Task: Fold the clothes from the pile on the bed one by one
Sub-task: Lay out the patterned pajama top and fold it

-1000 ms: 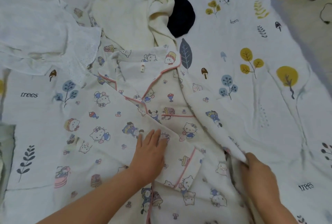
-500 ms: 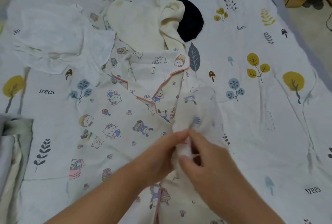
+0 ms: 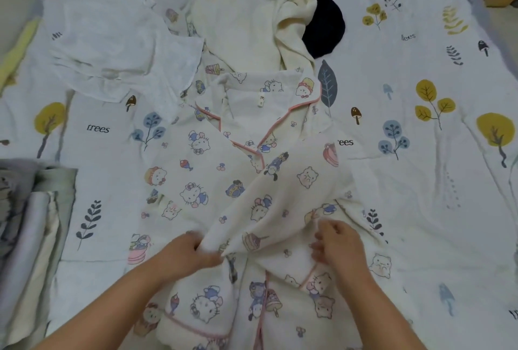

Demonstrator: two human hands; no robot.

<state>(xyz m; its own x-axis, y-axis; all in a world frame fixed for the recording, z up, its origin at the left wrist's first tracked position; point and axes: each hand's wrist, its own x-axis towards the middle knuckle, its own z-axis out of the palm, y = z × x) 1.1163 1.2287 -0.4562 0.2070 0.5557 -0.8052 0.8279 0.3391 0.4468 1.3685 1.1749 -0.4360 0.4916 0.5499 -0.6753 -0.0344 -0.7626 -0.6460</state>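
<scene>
Pajama shirt (image 3: 196, 178), cream with cartoon cat prints and pink piping, lies front-up on the bedsheet (image 3: 420, 195) in the middle of the view, its long axis running from the collar at the far side toward the hem nearest the person. The collar points away, toward the pile beyond it. Its right sleeve (image 3: 280, 204) is drawn diagonally across the chest, from the right shoulder down to the lower middle of the shirt.

The word "trees" is printed on the sheet to the left of the shirt, and again, partly covered, just right of the shoulder; a blurred, similar word sits farther up on the right. A small tag at the inside of the collar is too small to read.

The left hand (image 3: 186, 254) comes in from the lower left, palm down, fingers curled around a bunch of the sleeve's end. The right hand (image 3: 339, 243) comes in from the lower right and rests on the shirt's right side, fingers bent and pinching a fold of cloth.

Beyond the collar lie a cream towel-like garment (image 3: 244, 30), a dark navy item (image 3: 325, 21) partly under it, and a white garment (image 3: 117, 44) to the left. Folded clothes (image 3: 30, 237) are stacked at the left edge.
</scene>
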